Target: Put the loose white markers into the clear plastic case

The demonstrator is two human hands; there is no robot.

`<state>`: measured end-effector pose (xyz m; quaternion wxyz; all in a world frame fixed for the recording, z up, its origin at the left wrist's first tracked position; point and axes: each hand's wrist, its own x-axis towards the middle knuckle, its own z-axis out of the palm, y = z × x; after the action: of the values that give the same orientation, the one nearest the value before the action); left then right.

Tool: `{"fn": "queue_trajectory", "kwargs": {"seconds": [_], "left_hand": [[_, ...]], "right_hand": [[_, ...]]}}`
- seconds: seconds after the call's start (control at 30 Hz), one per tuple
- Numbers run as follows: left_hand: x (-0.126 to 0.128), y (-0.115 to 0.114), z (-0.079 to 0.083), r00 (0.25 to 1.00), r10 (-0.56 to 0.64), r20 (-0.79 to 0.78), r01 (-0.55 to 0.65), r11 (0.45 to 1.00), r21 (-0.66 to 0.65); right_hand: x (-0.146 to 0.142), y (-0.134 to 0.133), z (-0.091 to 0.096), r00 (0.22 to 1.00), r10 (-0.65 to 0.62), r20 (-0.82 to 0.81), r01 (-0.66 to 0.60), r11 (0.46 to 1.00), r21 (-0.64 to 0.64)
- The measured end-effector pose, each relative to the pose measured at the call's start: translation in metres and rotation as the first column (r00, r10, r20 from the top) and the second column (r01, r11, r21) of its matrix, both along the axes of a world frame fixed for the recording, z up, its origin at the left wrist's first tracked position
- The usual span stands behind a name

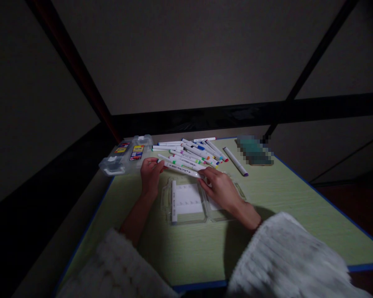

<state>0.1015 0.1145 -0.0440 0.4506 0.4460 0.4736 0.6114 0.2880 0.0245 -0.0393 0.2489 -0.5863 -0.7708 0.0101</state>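
White cylindrical plastic marker (183, 169), which I see spanning 2 grips: left hand (150, 176) pinching 1 end, right hand (222, 188) grasping the other.

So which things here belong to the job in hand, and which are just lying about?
Job, apparently:
held marker, in left hand and right hand
open case with a white marker
loose marker pile

Probably just lying about:
pixelated green object
labelled clear box, perhaps related
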Motion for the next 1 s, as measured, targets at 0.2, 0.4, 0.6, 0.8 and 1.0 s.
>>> {"fn": "queue_trajectory", "kwargs": {"seconds": [0.2,0.4,0.6,0.8,1.0], "left_hand": [[0.000,0.000,0.000,0.999,-0.039,-0.022,0.039,0.999,-0.015],[-0.001,0.001,-0.004,0.995,-0.060,-0.082,0.054,0.996,-0.074],[-0.004,0.001,-0.010,0.992,-0.070,-0.101,0.059,0.992,-0.116],[-0.002,0.000,-0.007,0.990,-0.106,-0.094,0.093,0.986,-0.138],[-0.002,-0.001,-0.007,0.986,-0.130,-0.105,0.112,0.980,-0.162]], "right_hand": [[0.004,0.000,0.003,0.996,-0.078,0.053,0.077,0.997,0.018],[0.015,0.007,-0.001,0.974,-0.213,0.075,0.213,0.977,0.017],[0.045,0.016,-0.006,0.866,-0.499,-0.022,0.500,0.866,0.027],[0.078,0.017,-0.003,0.687,-0.723,-0.073,0.724,0.690,-0.008],[0.098,0.014,-0.009,0.589,-0.806,-0.061,0.798,0.592,-0.114]]}}
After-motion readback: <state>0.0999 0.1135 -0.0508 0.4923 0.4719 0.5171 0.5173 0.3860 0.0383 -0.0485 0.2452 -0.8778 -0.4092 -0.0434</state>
